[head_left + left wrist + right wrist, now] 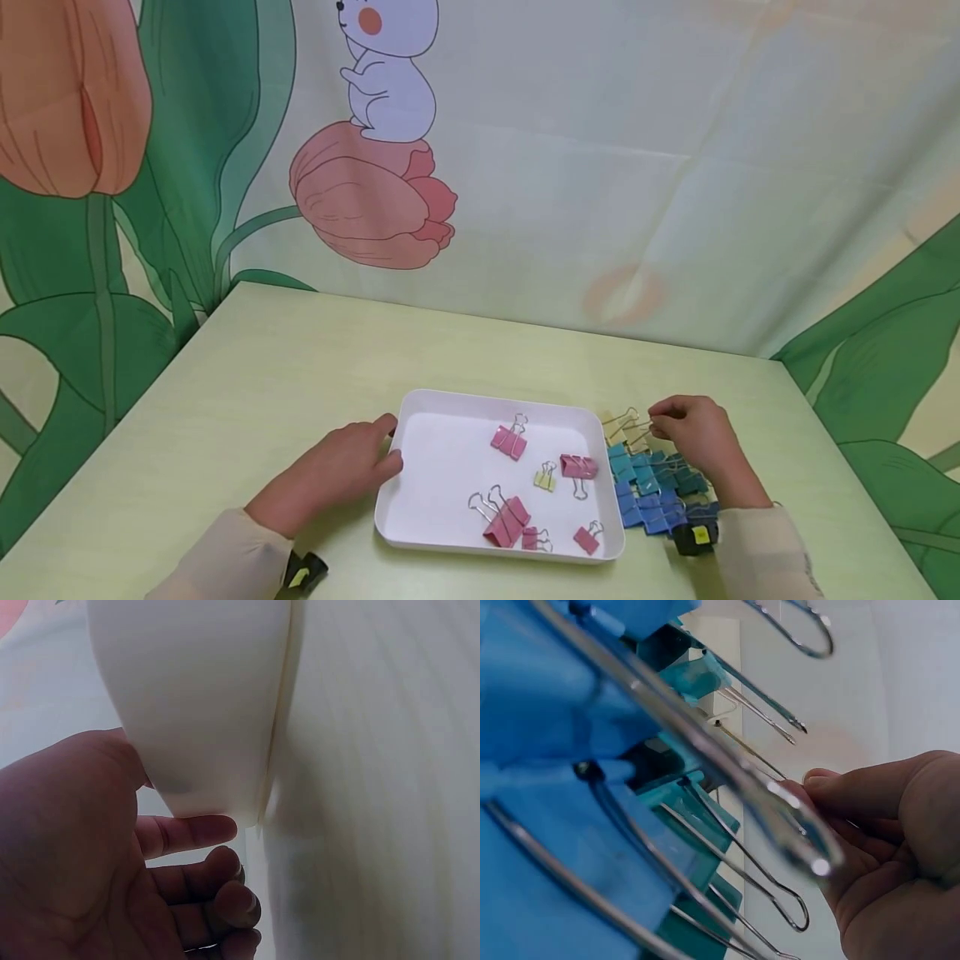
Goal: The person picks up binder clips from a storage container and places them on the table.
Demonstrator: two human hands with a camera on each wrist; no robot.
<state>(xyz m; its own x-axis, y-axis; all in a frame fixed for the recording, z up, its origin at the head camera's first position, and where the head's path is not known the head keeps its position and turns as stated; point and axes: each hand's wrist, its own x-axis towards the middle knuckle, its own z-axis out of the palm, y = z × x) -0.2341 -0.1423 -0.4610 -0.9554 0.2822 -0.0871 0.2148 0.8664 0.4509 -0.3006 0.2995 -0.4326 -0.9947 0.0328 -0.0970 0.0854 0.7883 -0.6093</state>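
Observation:
A white tray sits mid-table, holding several pink binder clips and one small yellow binder clip. At its left side my left hand grips the tray, thumb at the rim and index finger against the outer wall in the left wrist view. Right of the tray stand rows of binder clips: pale yellow at the back, then teal clips, then blue clips. My right hand pinches the wire handle of a yellow binder clip in the back row; its fingertips partly hide the handle.
A pale wooden table carries everything. Behind it hangs a printed curtain with tulips and a white animal. In the right wrist view, wire handles of the blue clips jut toward the right hand.

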